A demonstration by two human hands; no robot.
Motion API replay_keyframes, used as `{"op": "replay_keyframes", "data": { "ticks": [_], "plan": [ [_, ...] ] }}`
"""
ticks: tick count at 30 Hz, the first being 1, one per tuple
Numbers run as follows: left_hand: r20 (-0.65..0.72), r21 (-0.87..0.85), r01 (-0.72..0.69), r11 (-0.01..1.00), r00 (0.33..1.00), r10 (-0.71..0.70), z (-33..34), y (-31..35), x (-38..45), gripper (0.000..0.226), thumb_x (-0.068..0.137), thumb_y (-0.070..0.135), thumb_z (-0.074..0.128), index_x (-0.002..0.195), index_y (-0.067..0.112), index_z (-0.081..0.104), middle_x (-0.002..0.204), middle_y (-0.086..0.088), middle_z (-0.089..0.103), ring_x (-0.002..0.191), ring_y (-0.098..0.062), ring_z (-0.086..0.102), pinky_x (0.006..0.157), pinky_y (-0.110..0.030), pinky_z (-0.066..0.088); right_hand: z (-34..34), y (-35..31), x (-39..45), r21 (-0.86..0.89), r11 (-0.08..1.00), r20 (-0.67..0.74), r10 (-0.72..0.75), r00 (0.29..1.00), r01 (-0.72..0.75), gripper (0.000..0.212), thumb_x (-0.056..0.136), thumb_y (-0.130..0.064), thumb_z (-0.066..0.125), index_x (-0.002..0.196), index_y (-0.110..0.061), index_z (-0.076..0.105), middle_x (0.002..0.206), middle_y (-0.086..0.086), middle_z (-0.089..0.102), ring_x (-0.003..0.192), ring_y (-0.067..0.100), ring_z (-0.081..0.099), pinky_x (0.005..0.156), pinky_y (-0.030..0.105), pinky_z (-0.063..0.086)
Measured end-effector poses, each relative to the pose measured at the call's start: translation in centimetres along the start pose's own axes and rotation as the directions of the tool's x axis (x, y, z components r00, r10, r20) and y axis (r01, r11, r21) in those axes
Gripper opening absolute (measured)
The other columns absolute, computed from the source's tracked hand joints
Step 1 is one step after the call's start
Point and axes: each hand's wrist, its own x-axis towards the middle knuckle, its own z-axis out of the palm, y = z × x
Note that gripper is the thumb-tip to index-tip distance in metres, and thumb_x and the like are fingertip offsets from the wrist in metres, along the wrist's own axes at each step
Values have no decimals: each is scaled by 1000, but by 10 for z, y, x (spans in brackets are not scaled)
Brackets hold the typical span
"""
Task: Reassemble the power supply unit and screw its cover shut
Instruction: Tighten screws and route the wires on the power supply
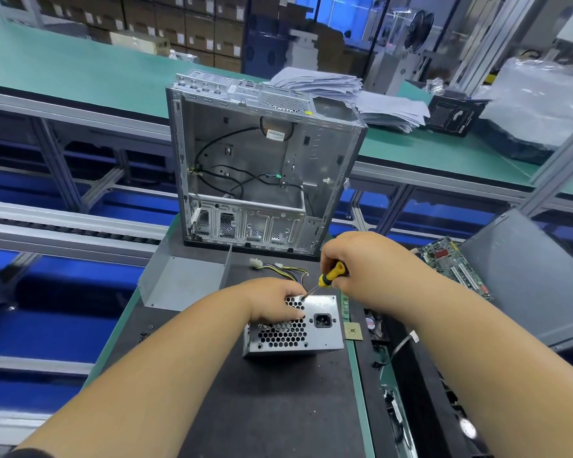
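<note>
The grey metal power supply unit point(324, 328) lies on the black mat, its perforated face and socket turned up toward me. My left hand point(275, 300) grips its far left edge, fingers curled over the vent holes. My right hand point(351, 259) holds a yellow-and-black screwdriver point(331, 276), whose tip touches the unit's upper face near my left fingers. A bundle of yellow and black wires point(285, 269) trails out behind the unit.
An open, empty computer case point(262, 166) stands upright behind the unit. A bent grey metal panel point(182, 282) lies to the left. A green circuit board point(453, 262) and a grey side panel point(536, 279) lie to the right, and a small chip point(353, 331) lies beside the unit.
</note>
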Motion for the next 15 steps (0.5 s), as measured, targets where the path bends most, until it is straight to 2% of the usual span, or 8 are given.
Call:
{"op": "replay_keyframes", "data": {
  "ticks": [3,5,8,11,13,15],
  "plan": [
    [-13,-11,7,1000,1000,-7,2,-1,2,10,91,41,62,88,41,52,95,10,57,92,-18,59,90,-36,51,-3,-5,6,-70,997,-7,-19,1000,19,9,89,-25,64,97,-28,59,94,-7,57,88,15,52,69,29,45],
    [-24,-9,9,1000,1000,-9,3,-2,3,21,90,41,62,75,41,47,86,9,52,83,-17,54,84,-35,52,-5,-8,10,-120,993,-12,-13,1000,12,13,90,-33,64,95,-25,56,91,-5,58,86,17,52,65,29,40],
    [-56,12,2,1000,998,-1,5,-3,4,21,90,42,62,78,35,46,78,16,46,80,-13,47,74,-27,41,-2,-11,13,-189,982,-27,17,999,-22,24,92,-44,60,91,-23,51,85,-3,57,81,19,51,60,29,34],
    [-61,15,-13,1000,998,14,5,-4,5,21,90,42,62,77,40,45,78,18,48,81,-14,48,73,-27,39,7,-12,10,-243,969,-79,17,997,-36,28,95,-50,51,91,-22,50,82,-4,55,77,19,52,59,30,36],
    [-65,11,-17,1000,998,18,6,-4,5,16,90,41,62,83,39,48,79,18,49,83,-14,49,76,-27,41,8,-11,6,-136,990,-95,19,995,-32,24,94,-47,50,93,-23,51,87,-5,56,80,19,53,62,32,41],
    [-70,-8,-7,1000,998,7,6,-3,6,20,89,40,63,77,40,48,79,18,50,83,-14,50,80,-28,45,4,-9,3,-35,999,-104,10,995,-13,13,92,-36,53,96,-24,49,93,-4,56,82,19,54,65,34,44]
  ]
}}
